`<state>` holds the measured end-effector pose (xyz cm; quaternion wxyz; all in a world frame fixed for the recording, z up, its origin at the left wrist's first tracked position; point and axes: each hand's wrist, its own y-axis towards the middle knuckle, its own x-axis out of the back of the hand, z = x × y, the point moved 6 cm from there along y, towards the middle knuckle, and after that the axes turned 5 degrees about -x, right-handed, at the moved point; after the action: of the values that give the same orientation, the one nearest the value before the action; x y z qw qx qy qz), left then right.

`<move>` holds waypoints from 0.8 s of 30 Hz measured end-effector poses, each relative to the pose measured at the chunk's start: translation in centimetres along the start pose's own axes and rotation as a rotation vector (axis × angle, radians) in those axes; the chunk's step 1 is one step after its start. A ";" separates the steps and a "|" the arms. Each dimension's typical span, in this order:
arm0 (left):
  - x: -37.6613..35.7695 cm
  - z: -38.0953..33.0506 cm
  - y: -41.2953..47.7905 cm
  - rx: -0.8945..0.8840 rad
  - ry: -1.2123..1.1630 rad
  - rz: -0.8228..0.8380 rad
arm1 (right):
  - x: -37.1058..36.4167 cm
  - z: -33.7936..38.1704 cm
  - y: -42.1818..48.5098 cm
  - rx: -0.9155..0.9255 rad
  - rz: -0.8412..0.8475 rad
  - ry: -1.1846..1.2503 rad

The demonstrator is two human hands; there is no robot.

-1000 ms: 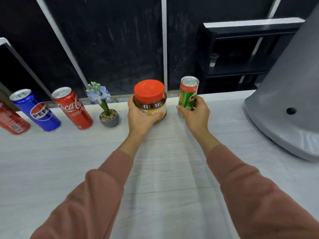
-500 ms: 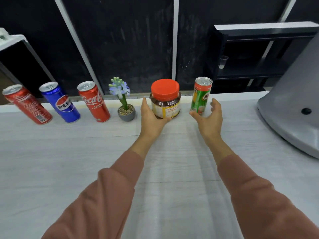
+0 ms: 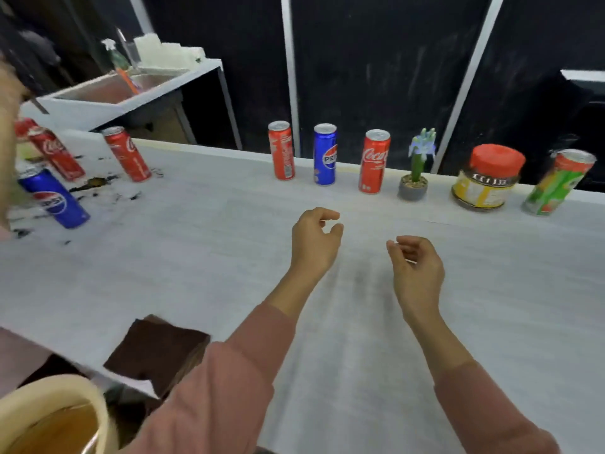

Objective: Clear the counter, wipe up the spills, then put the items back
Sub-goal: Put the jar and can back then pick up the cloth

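My left hand (image 3: pixel 315 241) and my right hand (image 3: pixel 416 266) hover over the middle of the white counter (image 3: pixel 203 244), fingers loosely curled, holding nothing. Along the back edge stand a red can (image 3: pixel 281 150), a blue Pepsi can (image 3: pixel 324 154), a Coca-Cola can (image 3: pixel 374 161), a small potted flower (image 3: pixel 415 178), a red-lidded jar (image 3: pixel 486 178) and a green can (image 3: pixel 558 182). At the far left, dark spill marks (image 3: pixel 95 183) lie among a Coca-Cola can (image 3: pixel 128 154), another red can (image 3: pixel 54 154) and a Pepsi can (image 3: pixel 52 198). A brown cloth (image 3: pixel 157 352) lies at the near edge.
A white sink unit (image 3: pixel 108 93) with a spray bottle (image 3: pixel 118 59) stands behind the counter's left end. A beige bin (image 3: pixel 52 414) sits below the near-left edge. Dark panels form the back wall.
Both hands let go of the jar and the green can and drew back toward me. The view swung left, bringing the spilled area, more cans and the cloth into sight.
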<state>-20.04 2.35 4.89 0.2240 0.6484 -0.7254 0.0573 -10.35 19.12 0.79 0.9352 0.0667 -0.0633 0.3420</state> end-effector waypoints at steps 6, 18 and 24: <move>16.8 7.0 -5.3 0.116 -0.003 -0.255 | -15.3 2.8 -11.4 0.055 0.496 -0.207; 25.6 17.6 -22.9 0.749 -0.297 -0.673 | -26.9 5.0 -25.3 0.173 1.037 -0.833; 24.6 18.4 -24.7 0.772 -0.580 -0.635 | -28.2 5.8 -28.9 0.272 1.121 -0.840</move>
<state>-2.26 -30.77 -6.86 -0.2306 0.8581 -0.4536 0.0680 -13.43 -21.54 -0.50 0.4986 0.2661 -0.3997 0.7217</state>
